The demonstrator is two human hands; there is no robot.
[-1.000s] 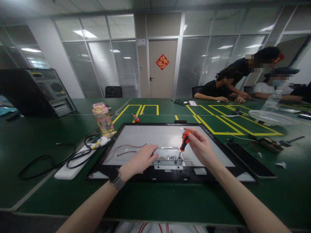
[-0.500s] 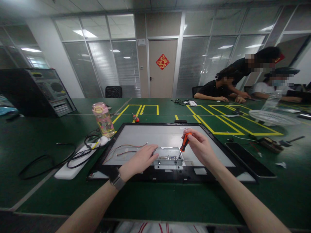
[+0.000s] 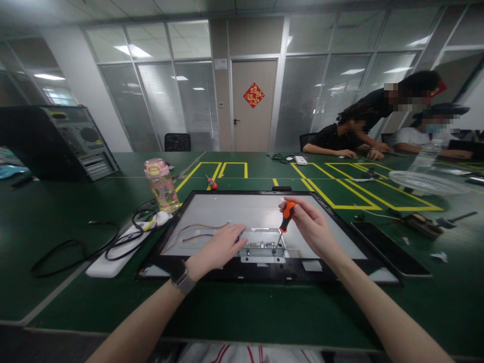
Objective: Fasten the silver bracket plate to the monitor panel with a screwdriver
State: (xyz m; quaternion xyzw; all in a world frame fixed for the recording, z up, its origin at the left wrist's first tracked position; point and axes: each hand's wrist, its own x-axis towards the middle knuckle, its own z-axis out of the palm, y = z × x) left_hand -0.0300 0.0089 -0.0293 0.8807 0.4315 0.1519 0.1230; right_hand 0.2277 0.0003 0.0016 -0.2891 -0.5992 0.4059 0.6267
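Observation:
An orange and black screwdriver [image 3: 288,218] is gripped by its handle in my right hand [image 3: 312,222]. Its shaft slants down so the tip meets the front edge of a metal bracket [image 3: 260,236], near a screw. Small connectors sit along that bracket. My left hand [image 3: 221,247] lies palm down at the bracket's left side, fingers stretched out and thumb apart, touching its edge. Beneath both is a flat display panel [image 3: 249,206] with a grey back and black frame. Thin wires [image 3: 204,229] run across the panel left of the bracket.
A white power strip [image 3: 109,259] with black cables and a pink-lidded bottle [image 3: 161,184] stand left. A smartphone [image 3: 391,248] lies right of the panel. Behind it is a small red screwdriver [image 3: 212,183]. A computer case [image 3: 60,143] stands far left; several people sit or lean at the far right.
My right hand and the screwdriver handle have shifted slightly left, and the handle stands a little more upright. The tip stays on the bracket; my left hand holds its place.

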